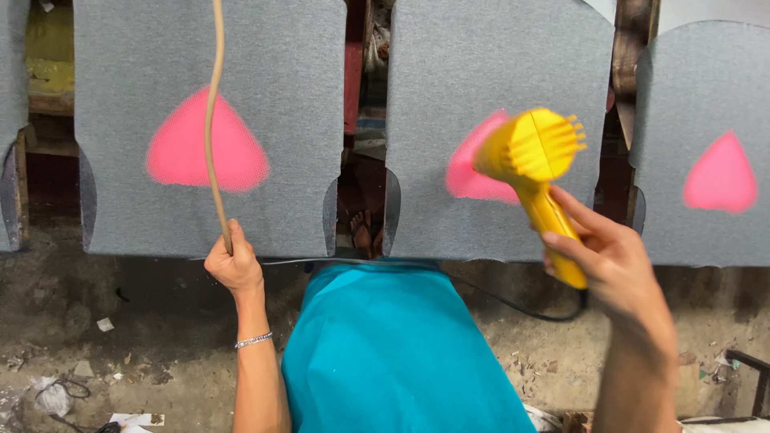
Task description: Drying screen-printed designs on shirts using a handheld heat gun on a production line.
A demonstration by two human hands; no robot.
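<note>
My right hand [613, 261] grips the handle of a yellow hot-air blower [533, 160], its vented nozzle held close over a pink printed triangle [465, 172] on the middle grey fabric panel [497, 64]. My left hand [234, 265] is closed around a tan stick [211, 120] that runs up across the left grey fabric panel [281, 80], beside its own pink triangle [180, 148]. A silver bracelet [253, 341] sits on my left wrist. The blower's black cord [513, 305] trails below the panels.
A third grey panel [706, 96] with a pink triangle [720, 176] lies at the right. My teal garment [393, 353] fills the lower middle. Bare toes [362, 228] show in the gap between panels. The dirty floor [104, 337] has scraps and a wire bundle [52, 397].
</note>
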